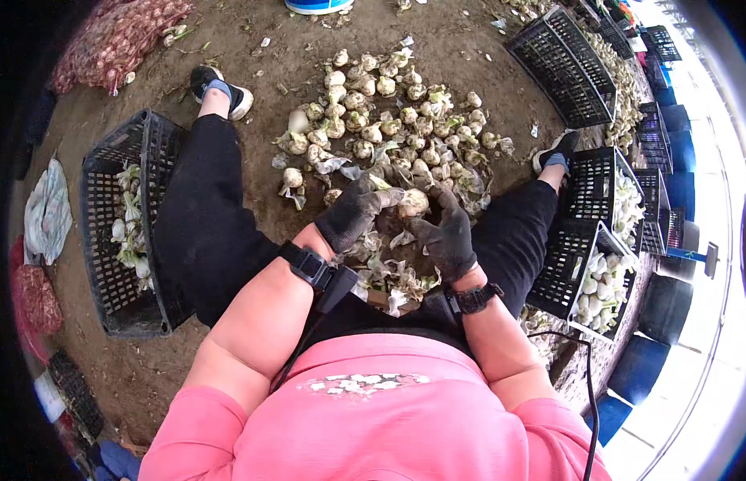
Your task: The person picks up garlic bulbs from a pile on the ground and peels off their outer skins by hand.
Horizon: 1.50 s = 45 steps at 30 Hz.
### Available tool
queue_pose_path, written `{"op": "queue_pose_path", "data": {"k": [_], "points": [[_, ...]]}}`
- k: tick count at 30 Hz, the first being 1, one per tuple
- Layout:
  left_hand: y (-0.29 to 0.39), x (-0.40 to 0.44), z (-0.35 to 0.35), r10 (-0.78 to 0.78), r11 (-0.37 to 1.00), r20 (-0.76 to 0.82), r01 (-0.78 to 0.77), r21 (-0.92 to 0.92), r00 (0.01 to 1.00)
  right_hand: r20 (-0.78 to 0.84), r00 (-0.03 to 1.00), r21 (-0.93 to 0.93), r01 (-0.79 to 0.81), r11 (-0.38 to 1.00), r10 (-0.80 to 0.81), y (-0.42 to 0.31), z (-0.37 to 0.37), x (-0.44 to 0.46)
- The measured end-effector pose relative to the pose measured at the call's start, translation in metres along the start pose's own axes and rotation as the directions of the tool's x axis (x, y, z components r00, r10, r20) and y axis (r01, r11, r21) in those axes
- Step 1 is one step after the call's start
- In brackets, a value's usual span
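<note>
A garlic bulb with dirty, papery skin is between my two hands, above a pile of garlic on the ground. My left hand, in a dark grey glove, has its fingers bent and their tips against the bulb's left side. From the other side, my right hand, gloved alike, curves its thumb and forefinger around the bulb. Loose skins and leafy scraps lie below the hands, close to my lap.
A black crate with stemmed garlic stands beside my left leg. To the right are crates of cleaner white bulbs, and an upright black crate farther off. Net sacks lie at the upper left, near a blue-and-white bucket.
</note>
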<state>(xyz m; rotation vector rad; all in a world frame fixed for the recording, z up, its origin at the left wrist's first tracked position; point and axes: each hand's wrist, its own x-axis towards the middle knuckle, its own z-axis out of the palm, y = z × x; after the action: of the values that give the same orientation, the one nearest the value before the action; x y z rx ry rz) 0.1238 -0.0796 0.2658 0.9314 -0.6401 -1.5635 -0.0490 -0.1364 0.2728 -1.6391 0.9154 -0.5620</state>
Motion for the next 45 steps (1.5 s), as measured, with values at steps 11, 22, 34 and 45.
{"op": "queue_pose_path", "data": {"k": [11, 22, 34, 45], "points": [[-0.004, 0.002, 0.007, -0.062, 0.993, -0.012, 0.06, -0.106, 0.998, -0.144, 0.963, -0.392, 0.156, 0.906, -0.228, 0.006, -0.01, 0.005], [-0.017, 0.009, 0.002, 0.213, 0.935, -0.139, -0.161, 0.315, 0.967, -0.005, 0.878, -0.694, 0.342, 0.633, -0.479, -0.004, 0.003, 0.007], [0.002, -0.001, 0.005, -0.05, 0.988, 0.17, 0.074, -0.133, 0.984, 0.311, 0.876, 0.862, -0.423, 0.28, 0.368, -0.01, 0.005, 0.002], [-0.01, 0.002, 0.014, 0.001, 0.992, -0.019, 0.001, 0.124, 1.0, -0.147, 0.977, 0.498, -0.065, 0.864, 0.158, 0.018, 0.002, 0.001]]}}
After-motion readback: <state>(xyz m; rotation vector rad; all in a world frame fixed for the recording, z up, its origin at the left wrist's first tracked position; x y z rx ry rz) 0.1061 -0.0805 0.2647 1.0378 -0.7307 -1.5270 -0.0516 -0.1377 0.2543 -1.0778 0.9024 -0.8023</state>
